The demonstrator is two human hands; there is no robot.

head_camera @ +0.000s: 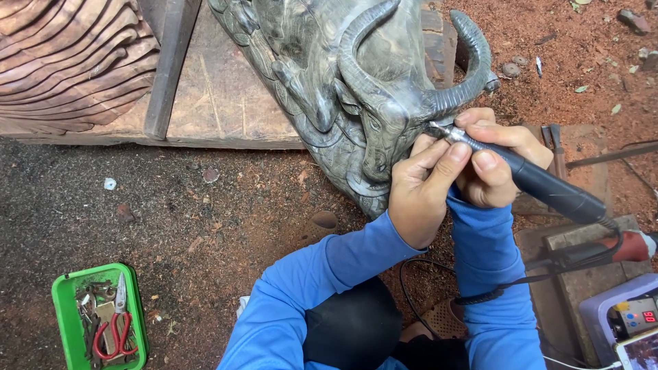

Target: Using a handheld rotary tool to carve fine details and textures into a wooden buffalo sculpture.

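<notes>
We're mid-detailing: both hands, right hand [497, 161] and left hand [421, 188], wrap the rotary carving tool [528, 178], its tip on the dark buffalo carving [356, 89] at upper centre. Next move probably needs a steady, light touch near the horn.

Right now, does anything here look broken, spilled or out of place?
Nothing looks broken. Both hands, left hand and right hand, grip a black rotary carving tool against a dark carved horned animal head. Reddish sawdust covers the ground, and the green tray holds jumbled tools, red-handled scissors included.
</notes>
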